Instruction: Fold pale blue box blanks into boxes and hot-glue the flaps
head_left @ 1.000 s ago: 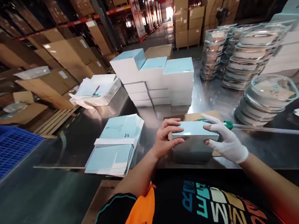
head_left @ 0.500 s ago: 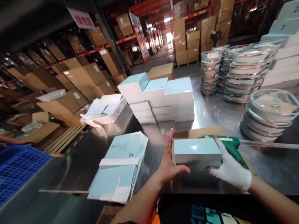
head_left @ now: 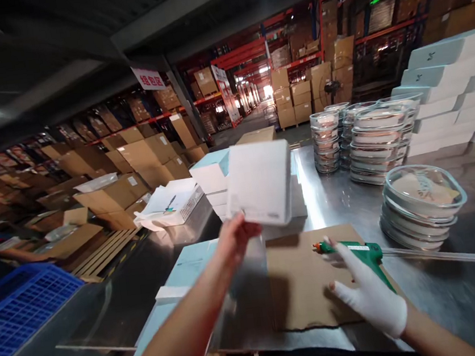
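My bare left hand [head_left: 232,240] grips a white box [head_left: 259,182] by its lower left edge. The box is tilted up in the air in front of stacked white and pale blue boxes [head_left: 212,175], partly covering them. My right hand [head_left: 373,295], in a white glove with bare fingertips, is open over the right part of a flat cardboard sheet [head_left: 303,282]. Its thumb and fingers are spread, with nothing held between them. Just behind those fingers lies a green glue gun [head_left: 372,251] with a clear glue stick [head_left: 447,255] sticking out at its rear.
Flat pale blue cartons [head_left: 187,266] lie left on the metal table, partly under my left arm. Glass containers [head_left: 422,214] stand stacked at right, before a tall pile of white boxes [head_left: 447,102]. A white basket [head_left: 174,202] sits back left; a blue crate [head_left: 25,316] is far left.
The box has gone from between both hands at the cardboard up and forward in my left hand, its broad face now showing. My right hand has come off it and is lower.
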`<state>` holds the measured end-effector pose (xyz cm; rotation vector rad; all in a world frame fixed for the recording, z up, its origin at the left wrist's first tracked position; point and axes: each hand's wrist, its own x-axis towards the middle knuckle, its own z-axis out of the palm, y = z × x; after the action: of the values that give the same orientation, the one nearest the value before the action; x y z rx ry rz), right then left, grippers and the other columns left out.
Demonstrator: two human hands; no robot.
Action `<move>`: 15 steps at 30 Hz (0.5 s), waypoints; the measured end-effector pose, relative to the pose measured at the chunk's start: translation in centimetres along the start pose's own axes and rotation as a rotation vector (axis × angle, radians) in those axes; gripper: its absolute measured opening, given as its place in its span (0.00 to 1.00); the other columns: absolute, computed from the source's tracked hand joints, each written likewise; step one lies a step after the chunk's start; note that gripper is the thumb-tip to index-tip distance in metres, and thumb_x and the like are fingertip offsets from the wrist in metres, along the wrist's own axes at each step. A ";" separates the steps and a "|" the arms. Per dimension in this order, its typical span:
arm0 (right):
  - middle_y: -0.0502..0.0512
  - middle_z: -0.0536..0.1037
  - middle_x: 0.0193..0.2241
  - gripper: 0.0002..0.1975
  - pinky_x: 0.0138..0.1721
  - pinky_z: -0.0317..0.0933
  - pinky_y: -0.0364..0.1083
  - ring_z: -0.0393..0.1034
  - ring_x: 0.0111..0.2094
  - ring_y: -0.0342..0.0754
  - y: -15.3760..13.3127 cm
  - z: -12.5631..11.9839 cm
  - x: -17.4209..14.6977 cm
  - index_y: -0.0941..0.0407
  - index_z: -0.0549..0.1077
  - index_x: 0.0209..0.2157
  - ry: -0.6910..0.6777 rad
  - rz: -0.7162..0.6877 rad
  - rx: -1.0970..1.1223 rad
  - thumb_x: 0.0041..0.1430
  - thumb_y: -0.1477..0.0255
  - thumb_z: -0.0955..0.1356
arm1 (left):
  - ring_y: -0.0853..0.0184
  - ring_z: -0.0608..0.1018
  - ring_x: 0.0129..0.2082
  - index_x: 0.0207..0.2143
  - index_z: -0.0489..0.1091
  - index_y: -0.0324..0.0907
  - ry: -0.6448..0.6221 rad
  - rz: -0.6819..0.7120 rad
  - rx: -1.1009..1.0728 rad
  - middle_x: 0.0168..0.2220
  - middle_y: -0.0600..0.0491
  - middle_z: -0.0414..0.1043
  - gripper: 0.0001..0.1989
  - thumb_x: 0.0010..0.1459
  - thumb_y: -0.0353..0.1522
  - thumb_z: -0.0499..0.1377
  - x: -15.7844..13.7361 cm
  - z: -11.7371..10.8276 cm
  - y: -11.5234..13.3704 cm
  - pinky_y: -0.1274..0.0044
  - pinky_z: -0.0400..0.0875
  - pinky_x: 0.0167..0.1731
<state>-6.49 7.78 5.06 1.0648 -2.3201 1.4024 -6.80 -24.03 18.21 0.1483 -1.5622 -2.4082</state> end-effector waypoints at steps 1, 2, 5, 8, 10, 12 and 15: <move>0.68 0.66 0.70 0.34 0.64 0.69 0.63 0.71 0.64 0.62 0.9 0.3 -1.3 0.51 0.59 0.74 -0.034 -0.015 -0.125 0.71 0.62 0.68 | 0.65 0.78 0.24 0.36 0.73 0.38 0.046 -0.027 0.022 0.27 0.49 0.76 0.27 0.50 0.52 0.72 2.4 0.5 2.2 0.77 0.75 0.24; 0.69 0.68 0.68 0.31 0.64 0.69 0.62 0.71 0.65 0.63 1.6 0.7 -2.5 0.54 0.65 0.71 -0.074 -0.033 -0.221 0.69 0.65 0.68 | 0.66 0.76 0.22 0.35 0.73 0.38 0.125 -0.065 0.047 0.24 0.49 0.74 0.26 0.57 0.53 0.66 4.8 0.9 4.3 0.78 0.73 0.22; 0.69 0.75 0.63 0.24 0.60 0.73 0.60 0.75 0.60 0.64 3.0 1.8 -5.0 0.56 0.76 0.60 -0.207 -0.070 -0.329 0.63 0.71 0.67 | 0.68 0.72 0.18 0.35 0.73 0.37 0.302 -0.168 0.096 0.21 0.49 0.69 0.28 0.67 0.54 0.56 11.1 2.2 8.2 0.80 0.66 0.16; 0.65 0.81 0.55 0.20 0.56 0.76 0.59 0.79 0.52 0.61 3.2 2.2 -5.3 0.54 0.81 0.51 -0.248 -0.043 -0.286 0.59 0.74 0.66 | 0.68 0.69 0.17 0.40 0.72 0.36 0.403 -0.232 0.118 0.21 0.52 0.66 0.25 0.67 0.51 0.59 15.1 3.0 8.9 0.80 0.64 0.13; 0.63 0.83 0.51 0.17 0.53 0.76 0.58 0.80 0.50 0.59 3.2 2.2 -4.8 0.53 0.82 0.47 -0.214 -0.022 -0.236 0.61 0.75 0.65 | 0.69 0.68 0.18 0.45 0.71 0.36 0.465 -0.234 0.120 0.23 0.54 0.64 0.23 0.66 0.49 0.61 16.4 3.2 8.4 0.80 0.66 0.14; 0.63 0.84 0.50 0.16 0.52 0.76 0.57 0.80 0.49 0.58 3.2 2.0 -4.5 0.53 0.81 0.46 -0.182 -0.023 -0.194 0.62 0.75 0.64 | 0.70 0.68 0.19 0.50 0.69 0.38 0.507 -0.171 0.111 0.26 0.55 0.63 0.23 0.67 0.49 0.60 16.9 3.4 7.8 0.80 0.71 0.17; 0.62 0.84 0.49 0.15 0.51 0.76 0.56 0.80 0.48 0.57 3.1 1.9 -4.3 0.53 0.81 0.44 -0.171 -0.048 -0.168 0.62 0.76 0.64 | 0.73 0.71 0.24 0.56 0.64 0.42 0.531 -0.014 0.108 0.31 0.56 0.63 0.20 0.73 0.47 0.53 16.1 3.7 6.3 0.82 0.76 0.25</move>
<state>-5.26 9.09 -0.29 1.2228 -2.4611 1.1153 -22.01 -27.64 26.44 0.7521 -1.4298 -2.0540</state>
